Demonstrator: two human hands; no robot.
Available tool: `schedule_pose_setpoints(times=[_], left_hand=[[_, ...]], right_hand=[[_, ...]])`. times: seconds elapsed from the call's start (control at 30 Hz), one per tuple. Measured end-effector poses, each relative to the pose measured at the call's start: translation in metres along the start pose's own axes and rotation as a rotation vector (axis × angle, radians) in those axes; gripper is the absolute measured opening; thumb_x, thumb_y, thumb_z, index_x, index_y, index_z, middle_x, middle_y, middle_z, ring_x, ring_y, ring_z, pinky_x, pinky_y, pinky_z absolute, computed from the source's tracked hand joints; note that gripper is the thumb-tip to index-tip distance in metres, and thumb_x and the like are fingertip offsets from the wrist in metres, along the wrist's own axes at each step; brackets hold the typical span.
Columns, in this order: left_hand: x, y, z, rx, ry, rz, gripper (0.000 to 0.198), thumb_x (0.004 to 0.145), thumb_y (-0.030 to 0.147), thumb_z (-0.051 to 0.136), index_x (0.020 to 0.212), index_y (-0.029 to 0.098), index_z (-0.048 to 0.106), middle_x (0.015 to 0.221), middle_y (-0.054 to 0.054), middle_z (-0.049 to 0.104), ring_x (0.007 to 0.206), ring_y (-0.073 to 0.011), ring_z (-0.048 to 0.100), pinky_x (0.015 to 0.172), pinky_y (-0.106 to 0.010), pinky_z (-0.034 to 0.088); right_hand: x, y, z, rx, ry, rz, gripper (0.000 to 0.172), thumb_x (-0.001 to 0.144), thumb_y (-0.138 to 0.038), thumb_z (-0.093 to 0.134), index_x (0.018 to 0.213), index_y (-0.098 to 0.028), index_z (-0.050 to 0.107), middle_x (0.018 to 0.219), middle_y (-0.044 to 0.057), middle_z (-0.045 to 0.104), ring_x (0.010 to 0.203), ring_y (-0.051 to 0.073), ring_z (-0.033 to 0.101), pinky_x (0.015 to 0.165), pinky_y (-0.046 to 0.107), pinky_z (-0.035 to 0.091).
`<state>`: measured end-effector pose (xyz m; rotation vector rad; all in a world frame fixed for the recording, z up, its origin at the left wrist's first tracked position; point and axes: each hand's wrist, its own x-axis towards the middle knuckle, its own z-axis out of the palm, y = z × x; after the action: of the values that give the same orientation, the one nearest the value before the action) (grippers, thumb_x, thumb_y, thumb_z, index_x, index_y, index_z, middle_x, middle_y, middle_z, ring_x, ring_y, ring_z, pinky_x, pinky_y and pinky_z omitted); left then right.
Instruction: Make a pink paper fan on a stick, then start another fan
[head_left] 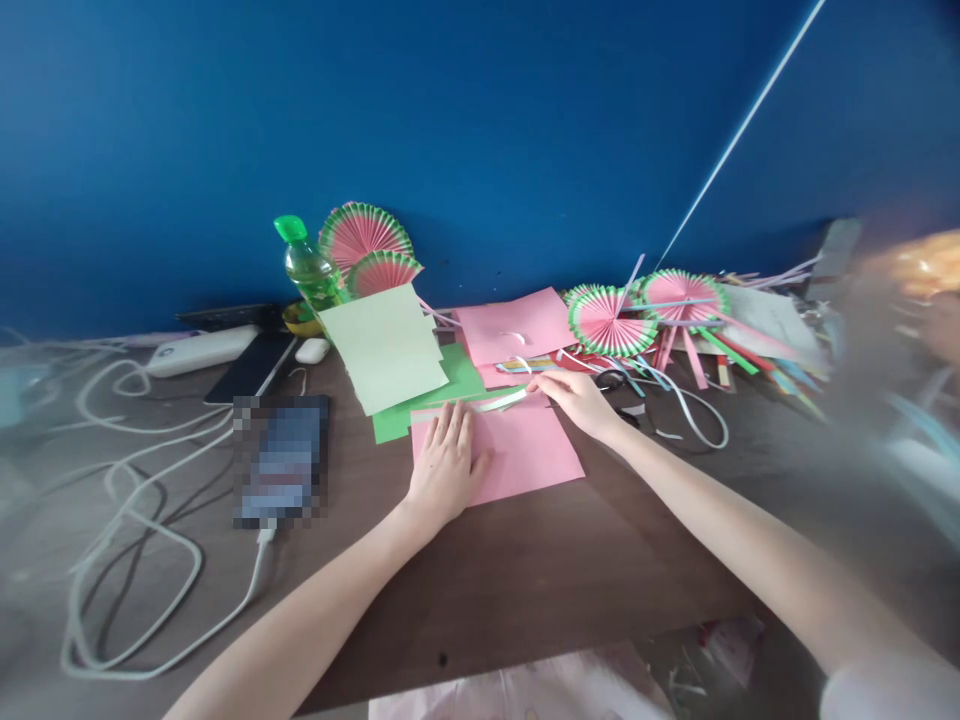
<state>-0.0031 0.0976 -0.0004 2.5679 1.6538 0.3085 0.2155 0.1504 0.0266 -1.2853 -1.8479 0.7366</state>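
Observation:
A pink sheet of paper (517, 455) lies on the brown table (540, 580) in front of me. My left hand (448, 465) rests flat on its left part, fingers spread toward the far edge. At that far edge my right hand (574, 400) pinches the right end of a thin white strip (504, 401), which runs along the edge toward my left fingers. Under and behind the pink sheet is green paper (394, 424), with a pale green sheet (386, 350) on top of it. Another pink sheet (517, 325) lies farther back.
Folded pink-and-green paper fans (611, 320) and coloured strips lie at the back right. A green-capped bottle (307, 265) stands back left. A phone (285, 460) with a looping white cable (199, 560) is on the left.

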Motion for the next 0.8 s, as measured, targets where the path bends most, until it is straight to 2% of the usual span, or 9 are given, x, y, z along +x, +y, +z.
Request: schedule_pose_setpoints(times=[0.1, 0.17, 0.33, 0.47, 0.63, 0.8], left_hand=[[0.000, -0.001, 0.001, -0.005, 0.003, -0.001, 0.058, 0.087, 0.038, 0.034, 0.134, 0.004, 0.033, 0.143, -0.020, 0.026, 0.135, -0.0293, 0.015, 0.108, -0.049, 0.023], [-0.001, -0.001, 0.001, -0.006, 0.004, 0.001, 0.058, 0.088, 0.039, 0.034, 0.135, 0.005, 0.033, 0.144, -0.019, 0.026, 0.135, -0.0293, 0.015, 0.108, -0.048, 0.023], [0.000, 0.000, 0.000, 0.002, -0.003, -0.003, 0.058, 0.088, 0.040, 0.034, 0.135, 0.006, 0.034, 0.144, -0.018, 0.026, 0.135, -0.0290, 0.015, 0.109, -0.047, 0.022], [0.000, 0.001, -0.002, 0.005, -0.033, -0.022, 0.059, 0.088, 0.038, 0.034, 0.134, 0.003, 0.033, 0.144, -0.018, 0.025, 0.135, -0.0288, 0.014, 0.109, -0.046, 0.021], [0.000, 0.001, -0.002, 0.009, -0.029, -0.016, 0.058, 0.087, 0.037, 0.034, 0.134, 0.003, 0.033, 0.144, -0.018, 0.025, 0.136, -0.0287, 0.014, 0.110, -0.045, 0.021], [0.001, 0.001, -0.001, 0.026, -0.023, -0.015, 0.057, 0.087, 0.036, 0.034, 0.135, 0.004, 0.034, 0.145, -0.017, 0.025, 0.136, -0.0285, 0.014, 0.110, -0.045, 0.021]], right_hand=[[-0.004, 0.008, 0.000, -0.145, -0.061, -0.192, 0.028, 0.085, -0.027, 0.042, 0.080, -0.020, 0.069, 0.089, 0.004, 0.067, 0.084, 0.019, 0.056, 0.078, 0.034, 0.042], [-0.007, 0.013, 0.003, -0.245, -0.088, -0.288, 0.027, 0.086, -0.025, 0.042, 0.087, -0.021, 0.069, 0.094, 0.005, 0.066, 0.085, 0.020, 0.055, 0.082, 0.037, 0.040], [-0.015, 0.014, 0.011, -0.504, -0.121, -0.376, 0.030, 0.085, -0.020, 0.043, 0.107, -0.020, 0.064, 0.109, 0.007, 0.061, 0.095, 0.022, 0.050, 0.083, 0.038, 0.038], [-0.020, 0.010, 0.011, -0.651, -0.154, -0.365, 0.030, 0.085, -0.024, 0.045, 0.108, -0.020, 0.064, 0.111, 0.008, 0.060, 0.099, 0.024, 0.049, 0.080, 0.040, 0.037], [-0.027, 0.014, 0.004, -0.701, -0.061, -0.277, 0.029, 0.085, -0.025, 0.045, 0.107, -0.022, 0.064, 0.108, 0.006, 0.062, 0.100, 0.024, 0.050, 0.077, 0.039, 0.037], [-0.033, 0.020, 0.004, -0.725, 0.010, -0.259, 0.031, 0.083, -0.022, 0.046, 0.109, -0.022, 0.064, 0.109, 0.006, 0.062, 0.096, 0.024, 0.050, 0.074, 0.038, 0.037]])
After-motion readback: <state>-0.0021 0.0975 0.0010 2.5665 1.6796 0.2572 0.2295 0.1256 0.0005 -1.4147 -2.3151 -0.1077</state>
